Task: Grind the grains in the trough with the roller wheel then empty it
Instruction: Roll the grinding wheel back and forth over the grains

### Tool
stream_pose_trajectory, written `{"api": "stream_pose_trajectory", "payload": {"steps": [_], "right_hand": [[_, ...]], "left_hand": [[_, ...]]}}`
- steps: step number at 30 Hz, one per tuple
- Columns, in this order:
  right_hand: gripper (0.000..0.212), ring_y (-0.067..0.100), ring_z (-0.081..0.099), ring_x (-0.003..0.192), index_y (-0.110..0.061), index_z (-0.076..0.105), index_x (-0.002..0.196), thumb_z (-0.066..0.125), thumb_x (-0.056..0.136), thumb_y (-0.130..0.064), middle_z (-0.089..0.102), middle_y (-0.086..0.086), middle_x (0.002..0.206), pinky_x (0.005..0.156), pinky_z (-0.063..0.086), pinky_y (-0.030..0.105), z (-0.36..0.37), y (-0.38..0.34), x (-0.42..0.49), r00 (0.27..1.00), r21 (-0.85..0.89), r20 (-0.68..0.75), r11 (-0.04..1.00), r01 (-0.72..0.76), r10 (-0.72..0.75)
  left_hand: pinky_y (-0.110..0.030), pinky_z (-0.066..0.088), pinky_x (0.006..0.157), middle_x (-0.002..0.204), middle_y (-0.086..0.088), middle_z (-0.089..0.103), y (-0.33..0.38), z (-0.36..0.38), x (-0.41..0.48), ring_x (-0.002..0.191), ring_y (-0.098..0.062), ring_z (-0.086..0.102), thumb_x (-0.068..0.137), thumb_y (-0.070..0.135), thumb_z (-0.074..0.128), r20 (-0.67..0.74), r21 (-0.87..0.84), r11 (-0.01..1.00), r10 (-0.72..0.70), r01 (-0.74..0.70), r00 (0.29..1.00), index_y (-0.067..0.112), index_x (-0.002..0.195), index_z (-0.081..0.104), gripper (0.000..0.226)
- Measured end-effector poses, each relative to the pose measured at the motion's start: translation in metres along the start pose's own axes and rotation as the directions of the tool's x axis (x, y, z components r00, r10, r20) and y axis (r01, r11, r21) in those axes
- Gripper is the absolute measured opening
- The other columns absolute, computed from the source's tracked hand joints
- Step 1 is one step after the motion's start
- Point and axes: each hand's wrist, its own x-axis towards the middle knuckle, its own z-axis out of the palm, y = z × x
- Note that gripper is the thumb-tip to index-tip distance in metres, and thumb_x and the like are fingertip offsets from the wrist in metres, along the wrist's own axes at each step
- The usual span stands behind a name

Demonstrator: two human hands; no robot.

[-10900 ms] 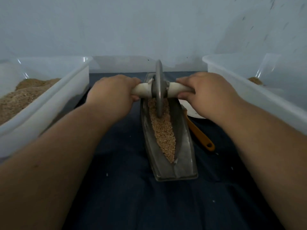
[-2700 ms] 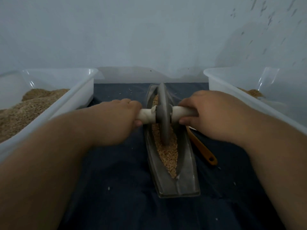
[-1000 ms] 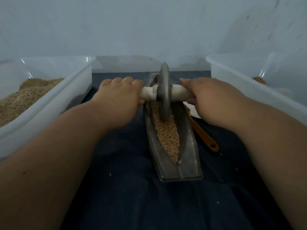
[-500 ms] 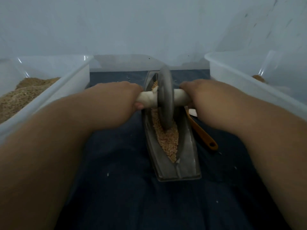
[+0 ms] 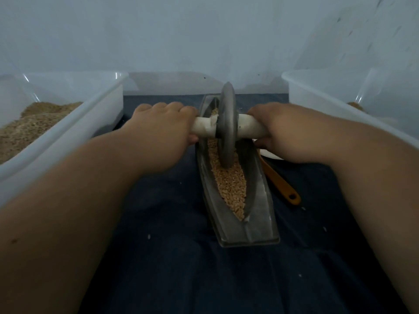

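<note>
The left tub (image 5: 68, 132) and right tub (image 5: 335, 105) ran off frame, and the trough (image 5: 256, 225) hid part of the orange scoop (image 5: 281, 184). The left hand (image 5: 163, 132) and right hand (image 5: 288, 132) each gripped a handle end of the roller wheel (image 5: 227, 123), which stood in the trough's grains (image 5: 231, 186).

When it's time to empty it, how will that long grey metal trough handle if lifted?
The long grey metal trough looks rigid, probably heavy. Narrow and boat-shaped, it may tip sideways. Its loose tan grains would likely spill when tilted.
</note>
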Motion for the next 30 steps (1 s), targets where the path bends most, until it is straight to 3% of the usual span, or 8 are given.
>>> {"api": "stream_pose_trajectory", "payload": {"steps": [7, 11, 13, 16, 20, 24, 27, 30], "right_hand": [[0.03, 0.009, 0.056, 0.085, -0.035, 0.051, 0.109, 0.067, 0.085, -0.04, 0.058, -0.01, 0.097, 0.075, 0.046, 0.034, -0.028, -0.008, -0.021, 0.967, -0.019, 0.254, 1.0, 0.021, -0.015], [0.024, 0.004, 0.052, 0.08, -0.041, 0.042, 0.087, 0.067, 0.086, -0.04, 0.054, -0.013, 0.09, 0.067, 0.038, 0.029, -0.031, -0.01, -0.029, 0.956, -0.034, 0.291, 0.999, 0.031, -0.02], [0.02, 0.01, 0.056, 0.085, -0.038, 0.049, 0.097, 0.067, 0.087, -0.037, 0.058, -0.009, 0.096, 0.074, 0.045, 0.034, -0.027, -0.007, -0.027, 0.962, -0.02, 0.272, 1.0, 0.021, -0.014], [0.037, 0.021, 0.059, 0.094, -0.024, 0.052, 0.121, 0.067, 0.087, -0.028, 0.061, 0.001, 0.11, 0.084, 0.049, 0.044, -0.013, 0.001, -0.014, 0.982, -0.019, 0.19, 1.0, -0.001, 0.004], [0.072, 0.032, 0.053, 0.111, -0.022, 0.025, 0.15, 0.063, 0.089, -0.018, 0.053, 0.011, 0.128, 0.091, 0.047, 0.048, 0.014, 0.01, 0.007, 0.996, -0.125, -0.06, 0.99, -0.067, 0.06], [0.078, 0.034, 0.048, 0.114, -0.018, 0.02, 0.153, 0.063, 0.088, -0.025, 0.05, 0.012, 0.13, 0.092, 0.039, 0.047, 0.03, 0.01, 0.018, 0.974, -0.166, -0.213, 0.979, -0.118, 0.082], [0.076, 0.035, 0.047, 0.113, -0.014, 0.019, 0.153, 0.059, 0.09, -0.027, 0.048, 0.014, 0.13, 0.092, 0.037, 0.047, 0.028, 0.003, 0.011, 0.978, -0.196, -0.192, 0.973, -0.122, 0.084], [0.056, 0.032, 0.051, 0.101, -0.012, 0.034, 0.143, 0.054, 0.092, -0.025, 0.053, 0.013, 0.119, 0.086, 0.045, 0.046, 0.012, -0.009, -0.008, 0.992, -0.248, -0.119, 0.966, -0.068, 0.039]], "left_hand": [[-0.04, 0.049, 0.076, 0.093, 0.007, 0.057, -0.003, -0.024, -0.014, 0.082, -0.015, 0.057, 0.076, 0.058, 0.035, 0.228, -0.121, 0.99, 0.098, -0.072, 0.969, 0.03, 0.102, 0.051, 0.041], [-0.04, 0.048, 0.076, 0.092, 0.008, 0.056, -0.002, -0.026, -0.014, 0.082, -0.016, 0.057, 0.072, 0.06, 0.033, 0.235, -0.129, 0.988, 0.111, -0.083, 0.966, 0.03, 0.101, 0.052, 0.046], [-0.042, 0.049, 0.078, 0.093, 0.007, 0.057, -0.004, -0.024, -0.01, 0.084, -0.017, 0.057, 0.075, 0.058, 0.035, 0.226, -0.147, 0.986, 0.11, -0.078, 0.968, 0.029, 0.102, 0.053, 0.044], [-0.041, 0.048, 0.075, 0.094, 0.006, 0.055, -0.006, -0.013, -0.005, 0.084, -0.02, 0.056, 0.083, 0.054, 0.038, 0.142, -0.106, 0.992, 0.084, -0.07, 0.986, 0.031, 0.099, 0.049, 0.029], [-0.041, 0.039, 0.077, 0.106, -0.004, 0.058, 0.002, 0.004, 0.004, 0.094, -0.03, 0.057, 0.092, 0.046, 0.041, -0.08, 0.073, 0.997, 0.003, 0.002, 0.997, 0.023, 0.116, 0.05, 0.035], [-0.046, 0.038, 0.09, 0.12, -0.011, 0.055, 0.007, 0.012, 0.009, 0.106, -0.035, 0.053, 0.094, 0.042, 0.04, -0.121, 0.144, 0.987, -0.055, 0.072, 0.991, 0.015, 0.13, 0.046, 0.045], [-0.046, 0.039, 0.088, 0.116, -0.01, 0.056, 0.004, 0.01, 0.006, 0.103, -0.034, 0.054, 0.093, 0.043, 0.04, -0.109, 0.102, 0.994, -0.032, 0.043, 0.994, 0.016, 0.128, 0.047, 0.044], [-0.041, 0.04, 0.079, 0.107, -0.004, 0.055, 0.0, 0.0, 0.0, 0.094, -0.027, 0.055, 0.092, 0.047, 0.041, -0.02, 0.019, 1.0, 0.01, -0.01, 1.0, 0.022, 0.117, 0.048, 0.037]]}}
